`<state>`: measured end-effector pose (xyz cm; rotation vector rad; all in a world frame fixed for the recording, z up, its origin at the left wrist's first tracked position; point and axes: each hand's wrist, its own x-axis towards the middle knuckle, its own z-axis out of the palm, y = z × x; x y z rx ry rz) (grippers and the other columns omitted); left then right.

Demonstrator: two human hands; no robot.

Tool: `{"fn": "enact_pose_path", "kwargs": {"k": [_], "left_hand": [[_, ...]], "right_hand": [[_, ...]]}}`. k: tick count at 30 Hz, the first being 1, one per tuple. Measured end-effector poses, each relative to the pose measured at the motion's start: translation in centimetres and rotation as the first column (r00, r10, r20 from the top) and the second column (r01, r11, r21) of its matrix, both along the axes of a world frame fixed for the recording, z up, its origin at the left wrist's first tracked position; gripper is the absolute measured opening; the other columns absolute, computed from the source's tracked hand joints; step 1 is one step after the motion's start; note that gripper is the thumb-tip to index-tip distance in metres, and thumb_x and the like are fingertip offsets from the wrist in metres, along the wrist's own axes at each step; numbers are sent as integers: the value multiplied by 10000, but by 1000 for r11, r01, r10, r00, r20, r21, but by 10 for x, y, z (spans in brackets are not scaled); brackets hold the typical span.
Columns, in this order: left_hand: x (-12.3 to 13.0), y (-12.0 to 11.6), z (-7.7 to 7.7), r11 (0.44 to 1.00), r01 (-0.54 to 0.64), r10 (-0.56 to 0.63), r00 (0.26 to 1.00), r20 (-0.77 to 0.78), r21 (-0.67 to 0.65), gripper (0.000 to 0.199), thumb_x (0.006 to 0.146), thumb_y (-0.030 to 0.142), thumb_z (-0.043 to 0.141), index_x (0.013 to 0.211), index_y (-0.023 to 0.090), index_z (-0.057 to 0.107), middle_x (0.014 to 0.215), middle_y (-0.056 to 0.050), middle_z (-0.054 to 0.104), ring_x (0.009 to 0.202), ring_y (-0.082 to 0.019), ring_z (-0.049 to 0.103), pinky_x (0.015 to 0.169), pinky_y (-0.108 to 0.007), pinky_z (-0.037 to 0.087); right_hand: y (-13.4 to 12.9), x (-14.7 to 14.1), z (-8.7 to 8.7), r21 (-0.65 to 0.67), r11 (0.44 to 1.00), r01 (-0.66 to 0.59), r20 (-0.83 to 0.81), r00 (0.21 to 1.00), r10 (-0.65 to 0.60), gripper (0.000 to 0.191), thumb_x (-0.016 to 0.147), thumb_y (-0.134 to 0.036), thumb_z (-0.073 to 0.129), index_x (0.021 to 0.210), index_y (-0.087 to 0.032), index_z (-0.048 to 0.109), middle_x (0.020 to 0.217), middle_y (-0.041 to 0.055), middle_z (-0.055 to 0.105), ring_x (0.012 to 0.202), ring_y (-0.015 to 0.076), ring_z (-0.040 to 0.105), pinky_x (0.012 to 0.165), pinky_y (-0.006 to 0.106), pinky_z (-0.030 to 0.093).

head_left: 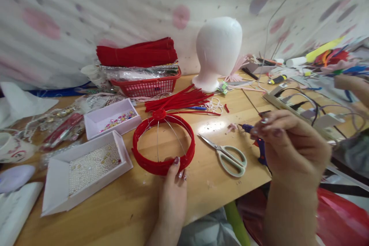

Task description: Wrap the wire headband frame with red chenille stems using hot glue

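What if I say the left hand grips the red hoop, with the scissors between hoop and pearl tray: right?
Not quite: in the head view, the scissors lie between the red hoop and the blue glue gun. The left hand does grip the hoop.

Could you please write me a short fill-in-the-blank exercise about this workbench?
The left hand grips a fuzzy, wire-spoked hoop coloured ____.
The smooth white mannequin head stands to the ____ of the red plastic basket.
The pale-handled metal scissors lie to the ____ of the hoop.

Missing words: red; right; right.
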<state>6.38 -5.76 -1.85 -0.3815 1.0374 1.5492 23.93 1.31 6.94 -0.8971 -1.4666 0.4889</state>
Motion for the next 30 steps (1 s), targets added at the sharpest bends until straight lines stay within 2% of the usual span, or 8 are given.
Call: {"fn": "enact_pose_path", "kwargs": {"k": [3, 6, 8, 10, 13, 23, 27, 30], "left_hand": [[-1, 0, -3, 999, 10, -10, 1000, -17, 41, 87, 728, 122, 741, 714, 200, 704, 766, -27, 685, 592, -108, 566, 561, -221, 488], [0, 1, 1, 999, 9, -8, 1000, -26, 43, 86, 714, 128, 750, 723, 200, 705, 759, -21, 679, 590, -108, 561, 547, -222, 474], [1, 2, 5, 999, 0, 1, 1000, -28, 48, 93, 703, 120, 743, 725, 199, 701, 762, -17, 677, 579, -106, 548, 522, -224, 453], [2, 3, 8, 999, -6, 7, 1000, -19, 45, 92, 703, 114, 731, 724, 198, 698, 760, -13, 676, 569, -102, 536, 506, -223, 440], [4, 2, 8, 1000, -12, 12, 1000, -5, 25, 96, 703, 105, 713, 735, 195, 705, 772, -17, 684, 572, -100, 542, 513, -220, 450], [6, 2, 11, 1000, -11, 11, 1000, 10, 21, 129, 640, 111, 744, 733, 191, 706, 778, -13, 693, 604, -106, 572, 523, -217, 462], [5, 1, 8, 1000, 4, -4, 1000, 5, 0, 124, 633, 119, 755, 717, 189, 698, 744, -15, 681, 596, -114, 565, 538, -228, 466], [2, 0, -1, 998, 30, -29, 999, -21, 48, 86, 676, 149, 755, 725, 198, 705, 720, -14, 670, 594, -117, 553, 570, -239, 468]], "right_hand": [[-2, 3, 0, 92, 996, -16, -88, 996, 25, 317, 920, -374, 642, 635, -236, 618, 660, 18, 554, 595, 176, 528, 556, 334, 424], [5, -13, -18, -136, 991, -9, 206, 978, 37, 354, 968, -416, 546, 670, -230, 593, 654, 13, 593, 620, 183, 563, 596, 324, 426], [11, -30, -33, -343, 938, 42, 468, 874, 132, 292, 978, -414, 504, 762, -226, 561, 706, 14, 615, 661, 187, 573, 611, 305, 411], [15, -46, -44, -403, 909, 107, 627, 756, 189, 287, 1018, -356, 380, 785, -230, 491, 733, 17, 599, 682, 186, 561, 624, 295, 392], [17, -62, -56, -393, 910, 131, 687, 700, 196, 285, 1013, -275, 331, 739, -240, 399, 717, 14, 549, 667, 186, 524, 630, 290, 361], [17, -64, -67, -371, 923, 98, 660, 727, 189, 265, 956, -218, 386, 704, -248, 309, 656, -13, 482, 606, 169, 457, 589, 285, 307], [14, -43, -48, -282, 946, 162, 591, 806, 38, 318, 987, -259, 370, 679, -249, 291, 610, -28, 418, 575, 159, 406, 562, 296, 283], [4, -20, -22, -189, 978, 85, 358, 934, -12, 318, 998, -293, 469, 688, -225, 495, 629, -17, 512, 594, 150, 482, 570, 293, 345]]}}
